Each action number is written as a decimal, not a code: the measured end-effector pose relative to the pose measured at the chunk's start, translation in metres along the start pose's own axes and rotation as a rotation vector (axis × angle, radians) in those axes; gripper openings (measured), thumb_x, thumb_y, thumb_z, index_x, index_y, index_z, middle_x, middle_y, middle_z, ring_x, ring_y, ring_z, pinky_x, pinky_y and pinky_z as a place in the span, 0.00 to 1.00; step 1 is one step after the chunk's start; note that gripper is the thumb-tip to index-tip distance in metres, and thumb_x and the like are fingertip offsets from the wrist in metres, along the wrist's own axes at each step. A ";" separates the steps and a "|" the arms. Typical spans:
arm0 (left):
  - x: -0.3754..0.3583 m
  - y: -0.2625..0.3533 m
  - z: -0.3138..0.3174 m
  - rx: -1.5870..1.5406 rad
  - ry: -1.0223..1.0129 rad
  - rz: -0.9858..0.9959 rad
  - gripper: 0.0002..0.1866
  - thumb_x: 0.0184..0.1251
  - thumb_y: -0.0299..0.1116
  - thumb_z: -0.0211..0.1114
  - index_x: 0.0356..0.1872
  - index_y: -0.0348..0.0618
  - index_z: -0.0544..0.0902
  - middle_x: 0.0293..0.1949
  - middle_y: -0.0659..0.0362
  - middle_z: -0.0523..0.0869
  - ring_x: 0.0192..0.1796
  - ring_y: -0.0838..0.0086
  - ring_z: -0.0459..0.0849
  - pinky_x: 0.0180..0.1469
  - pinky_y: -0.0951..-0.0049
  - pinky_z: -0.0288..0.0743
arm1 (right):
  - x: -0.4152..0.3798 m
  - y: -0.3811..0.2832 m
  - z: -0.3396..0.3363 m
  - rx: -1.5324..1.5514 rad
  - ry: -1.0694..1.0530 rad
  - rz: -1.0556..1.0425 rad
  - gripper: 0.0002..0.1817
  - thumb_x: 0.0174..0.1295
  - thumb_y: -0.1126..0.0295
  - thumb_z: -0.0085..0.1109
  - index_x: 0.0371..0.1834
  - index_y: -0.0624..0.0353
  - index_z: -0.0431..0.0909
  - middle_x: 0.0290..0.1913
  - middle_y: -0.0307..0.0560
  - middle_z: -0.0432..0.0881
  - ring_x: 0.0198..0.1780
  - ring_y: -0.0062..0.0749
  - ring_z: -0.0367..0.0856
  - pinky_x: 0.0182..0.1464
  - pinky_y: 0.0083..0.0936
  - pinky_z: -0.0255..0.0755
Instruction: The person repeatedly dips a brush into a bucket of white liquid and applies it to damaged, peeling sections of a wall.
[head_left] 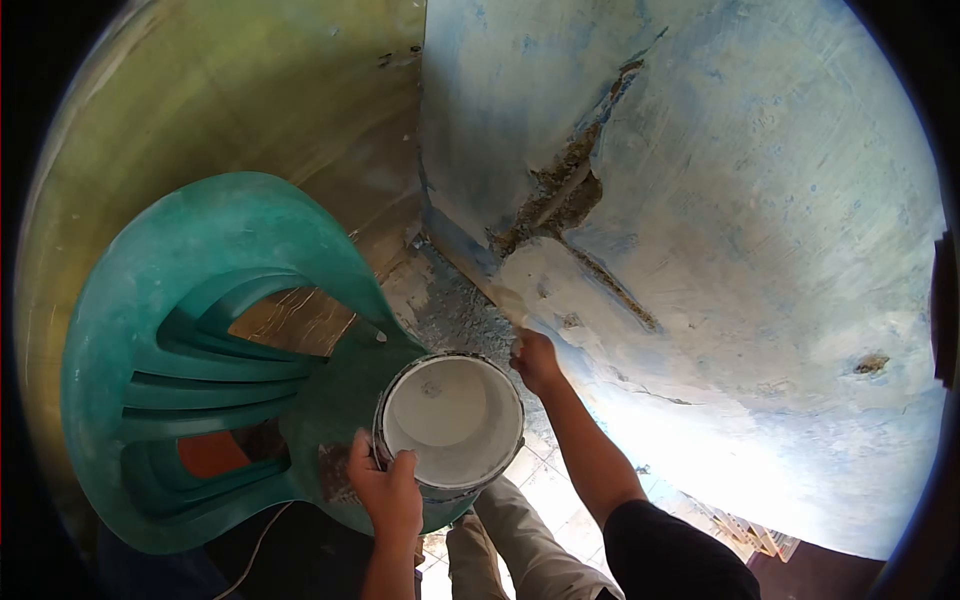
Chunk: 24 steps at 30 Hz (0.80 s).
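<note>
My left hand [388, 488] grips the near left rim of a round bucket [512, 440], thumb over the edge. A smooth white paste or liquid [440, 400] shows inside it. My right hand [538, 362] is closed beyond the bucket's right side, near the wall's lower part. From it a pale, blurred flat tool, seemingly a putty knife [509, 302], points up towards the wall; its handle is mostly hidden by my fingers. Above the tool, a deep, ragged crack [560, 195] runs diagonally across the pale blue-white wall [740, 190], exposing rough brown material.
A green plastic chair [225, 225] stands at the left, the bucket over its seat. Grey rubble [460, 315] lies in the wall corner. A yellowish wall [250, 90] rises behind the chair. A thin cable [262, 545] hangs at lower left. Light floor tiles [565, 510] show below.
</note>
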<state>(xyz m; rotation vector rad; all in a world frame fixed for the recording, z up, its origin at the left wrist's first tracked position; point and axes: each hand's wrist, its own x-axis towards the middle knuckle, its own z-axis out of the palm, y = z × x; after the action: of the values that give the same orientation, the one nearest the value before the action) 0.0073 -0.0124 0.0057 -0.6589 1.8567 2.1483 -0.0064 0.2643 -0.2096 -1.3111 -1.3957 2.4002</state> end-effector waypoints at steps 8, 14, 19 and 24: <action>0.003 -0.012 0.007 0.025 -0.055 0.005 0.13 0.52 0.16 0.59 0.40 0.36 0.74 0.39 0.61 0.79 0.42 0.81 0.77 0.47 0.80 0.71 | 0.116 0.014 -0.011 -0.070 0.070 0.059 0.06 0.68 0.71 0.56 0.43 0.59 0.80 0.25 0.41 0.72 0.26 0.32 0.73 0.26 0.33 0.67; -0.006 0.001 0.013 0.022 -0.079 0.015 0.13 0.52 0.16 0.59 0.41 0.36 0.74 0.39 0.61 0.79 0.42 0.81 0.77 0.47 0.80 0.71 | 0.028 -0.020 0.015 -0.006 0.165 -0.211 0.08 0.69 0.69 0.54 0.43 0.60 0.80 0.24 0.42 0.73 0.24 0.32 0.72 0.25 0.31 0.66; -0.014 0.013 0.006 -0.013 -0.062 0.039 0.13 0.53 0.16 0.58 0.41 0.35 0.74 0.39 0.61 0.79 0.42 0.81 0.76 0.47 0.80 0.70 | -0.057 -0.053 0.006 0.200 0.141 -0.133 0.06 0.71 0.68 0.54 0.41 0.57 0.77 0.23 0.37 0.69 0.21 0.24 0.64 0.22 0.25 0.56; -0.014 0.003 -0.001 -0.004 -0.057 0.037 0.19 0.54 0.18 0.58 0.50 0.33 0.73 0.46 0.58 0.80 0.47 0.77 0.79 0.51 0.78 0.73 | 0.034 0.007 -0.032 0.128 0.069 0.185 0.05 0.70 0.66 0.57 0.38 0.55 0.76 0.21 0.39 0.70 0.20 0.29 0.66 0.22 0.28 0.59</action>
<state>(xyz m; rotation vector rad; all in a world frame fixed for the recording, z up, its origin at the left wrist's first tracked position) 0.0180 -0.0124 0.0144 -0.5620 1.8493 2.1709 -0.0031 0.2971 -0.2435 -1.5352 -1.1283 2.4829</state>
